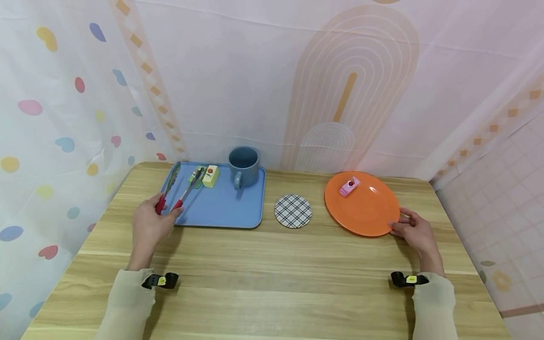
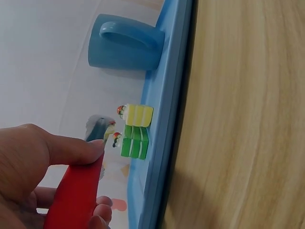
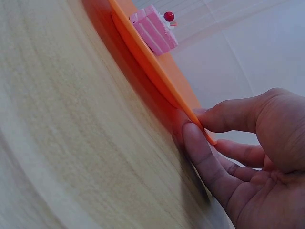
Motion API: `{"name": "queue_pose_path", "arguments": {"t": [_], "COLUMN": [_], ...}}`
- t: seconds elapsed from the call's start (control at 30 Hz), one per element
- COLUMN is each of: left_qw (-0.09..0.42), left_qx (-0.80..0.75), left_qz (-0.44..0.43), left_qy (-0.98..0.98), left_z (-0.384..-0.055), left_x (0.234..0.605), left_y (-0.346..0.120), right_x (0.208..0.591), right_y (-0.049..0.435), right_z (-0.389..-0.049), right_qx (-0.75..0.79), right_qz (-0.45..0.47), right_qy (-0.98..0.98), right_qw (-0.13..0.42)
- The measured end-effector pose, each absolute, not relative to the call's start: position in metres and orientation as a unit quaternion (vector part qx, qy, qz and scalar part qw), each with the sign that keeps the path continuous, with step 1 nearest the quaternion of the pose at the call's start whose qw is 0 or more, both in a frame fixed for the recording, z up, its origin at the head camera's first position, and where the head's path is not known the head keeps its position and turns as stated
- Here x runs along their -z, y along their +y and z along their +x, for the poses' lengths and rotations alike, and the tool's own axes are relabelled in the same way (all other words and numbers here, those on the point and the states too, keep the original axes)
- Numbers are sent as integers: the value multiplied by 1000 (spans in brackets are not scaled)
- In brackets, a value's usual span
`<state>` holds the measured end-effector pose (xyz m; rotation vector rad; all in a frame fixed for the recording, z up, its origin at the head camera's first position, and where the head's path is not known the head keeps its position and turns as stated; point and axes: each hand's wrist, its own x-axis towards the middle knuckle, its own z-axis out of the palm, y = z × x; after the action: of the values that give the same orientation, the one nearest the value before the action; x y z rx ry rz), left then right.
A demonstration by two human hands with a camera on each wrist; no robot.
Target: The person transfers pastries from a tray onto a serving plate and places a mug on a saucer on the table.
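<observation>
My left hand (image 1: 152, 224) grips a pair of tongs (image 1: 178, 205) with red handles, its two arms spread over the blue tray (image 1: 221, 212). Beneath the tongs' tips lie a green toy cake slice (image 2: 135, 142) and a yellow toy cake slice (image 2: 139, 115), side by side on the tray. With thumb and fingers, my right hand (image 1: 414, 230) pinches the right rim of an orange plate (image 1: 365, 212). On that plate sits a pink toy cake slice (image 3: 153, 29) topped with a red berry.
A blue mug (image 1: 244, 167) stands at the tray's back right corner, handle toward me. Between tray and plate lies a round checked coaster (image 1: 293, 211). Patterned curtains (image 1: 238, 85) hang behind and beside the wooden table (image 1: 272, 283).
</observation>
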<state>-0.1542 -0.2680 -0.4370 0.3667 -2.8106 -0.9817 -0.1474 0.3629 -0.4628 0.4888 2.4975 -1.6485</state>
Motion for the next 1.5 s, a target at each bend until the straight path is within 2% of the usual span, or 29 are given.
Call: {"name": "queue_pose_path", "arguments": {"t": [0.3, 1.5], "left_qw": [46, 1], "left_qx": [322, 308], "left_qz": [129, 125], "left_qy": [-937, -943], "left_z": [-157, -164], "left_x": [440, 448], "left_y": [-273, -275], "right_x": [462, 462], "right_y": [363, 362], "right_z": [-149, -147], "right_qx": [541, 542], "right_qz": [163, 165], "right_qy": [824, 823], "right_qw": [52, 50]}}
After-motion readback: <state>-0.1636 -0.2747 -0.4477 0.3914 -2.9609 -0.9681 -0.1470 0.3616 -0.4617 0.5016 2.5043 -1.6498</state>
